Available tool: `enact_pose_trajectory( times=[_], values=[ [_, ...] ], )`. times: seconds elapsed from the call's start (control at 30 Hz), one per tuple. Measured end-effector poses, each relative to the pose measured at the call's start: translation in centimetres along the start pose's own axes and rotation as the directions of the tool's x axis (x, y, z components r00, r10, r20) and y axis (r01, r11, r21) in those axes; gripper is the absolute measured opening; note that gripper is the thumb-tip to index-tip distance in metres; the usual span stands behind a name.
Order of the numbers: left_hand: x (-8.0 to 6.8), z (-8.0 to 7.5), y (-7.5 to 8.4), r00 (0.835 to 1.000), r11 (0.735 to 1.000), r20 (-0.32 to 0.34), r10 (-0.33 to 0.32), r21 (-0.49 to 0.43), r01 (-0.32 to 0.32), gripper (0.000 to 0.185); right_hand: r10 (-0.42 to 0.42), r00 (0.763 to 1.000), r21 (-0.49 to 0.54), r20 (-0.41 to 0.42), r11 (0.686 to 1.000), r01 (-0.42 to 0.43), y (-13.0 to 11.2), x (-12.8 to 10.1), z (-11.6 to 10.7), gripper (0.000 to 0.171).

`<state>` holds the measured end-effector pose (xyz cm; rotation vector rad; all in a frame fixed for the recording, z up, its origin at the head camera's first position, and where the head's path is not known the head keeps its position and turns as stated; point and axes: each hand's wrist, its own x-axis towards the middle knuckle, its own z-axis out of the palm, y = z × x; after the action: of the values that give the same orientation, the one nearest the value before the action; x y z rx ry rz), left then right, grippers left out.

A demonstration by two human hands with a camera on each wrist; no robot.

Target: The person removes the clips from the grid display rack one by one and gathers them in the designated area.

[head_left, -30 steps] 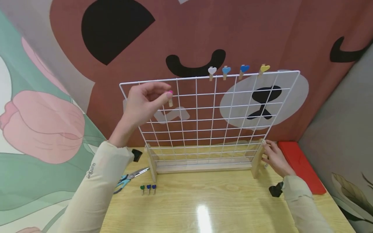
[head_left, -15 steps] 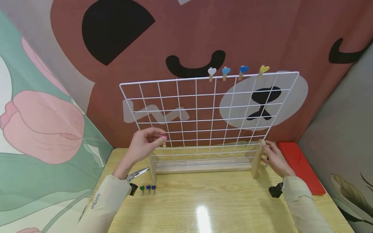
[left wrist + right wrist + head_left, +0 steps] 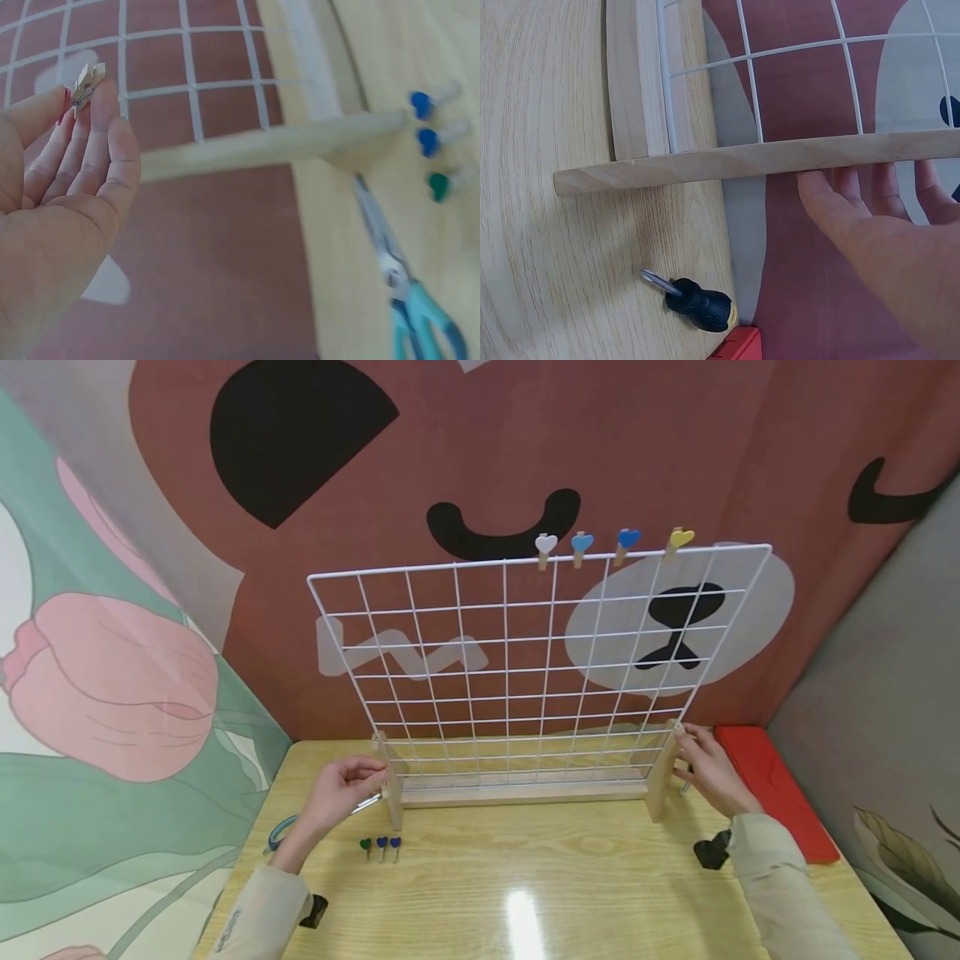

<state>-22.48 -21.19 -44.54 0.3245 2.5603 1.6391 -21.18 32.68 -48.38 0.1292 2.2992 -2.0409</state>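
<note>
My left hand (image 3: 341,793) pinches a small wooden clothespin (image 3: 88,81) between thumb and fingers, seen in the left wrist view; a bit of pink shows at its edge. In the head view this hand is by the left wooden post (image 3: 390,785) of a stand. The stand carries a white wire grid (image 3: 506,668). White, light blue, blue and yellow heart clothespins (image 3: 545,550) are clipped along its top bar. With relaxed fingers, my right hand (image 3: 711,770) touches the outer side of the right wooden post (image 3: 705,166).
Three small heart clothespins (image 3: 382,843), one green and two blue, lie at front left. Scissors with teal handles (image 3: 420,315) lie beside them. A screwdriver (image 3: 699,306) and a red case (image 3: 776,793) are to the right of the stand.
My left hand has come down from near the grid's upper left, clothespin in its fingers, to beside the left post. The right hand stays where it was.
</note>
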Motion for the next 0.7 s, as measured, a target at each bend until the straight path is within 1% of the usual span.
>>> enact_pose_trajectory(
  times=[0.1, 0.17, 0.27, 0.47, 0.7],
  values=[
    [-0.7, -0.4, -1.3, 0.998, 0.999, -0.024, -0.051, -0.002, 0.051, 0.028, -0.003, 1.000, -0.027, 0.014, 1.000, 0.003, 0.0, 0.0, -0.1, 0.066],
    [-1.0, -0.6, -2.2, 0.996, 0.997, -0.039, -0.075, -0.002, 0.075, 0.027, 0.002, 1.000, -0.045, 0.022, 0.999, -0.001, 0.0, 0.1, -0.2, 0.071],
    [-1.5, -0.9, -3.4, 0.992, 0.994, -0.056, -0.109, 0.005, 0.109, 0.026, 0.012, 1.000, -0.058, 0.025, 0.998, -0.011, 0.1, 0.1, -0.4, 0.074],
    [-2.3, -1.5, -5.9, 0.982, 0.985, -0.082, -0.172, 0.005, 0.173, 0.027, 0.017, 0.999, -0.030, 0.029, 0.999, -0.016, 0.3, 0.2, -0.9, 0.074],
    [-3.4, -1.9, -8.3, 0.962, 0.969, -0.118, -0.245, 0.011, 0.248, 0.027, 0.025, 0.999, 0.001, 0.043, 1.000, -0.025, 0.4, 0.0, -1.0, 0.074]
  ],
)
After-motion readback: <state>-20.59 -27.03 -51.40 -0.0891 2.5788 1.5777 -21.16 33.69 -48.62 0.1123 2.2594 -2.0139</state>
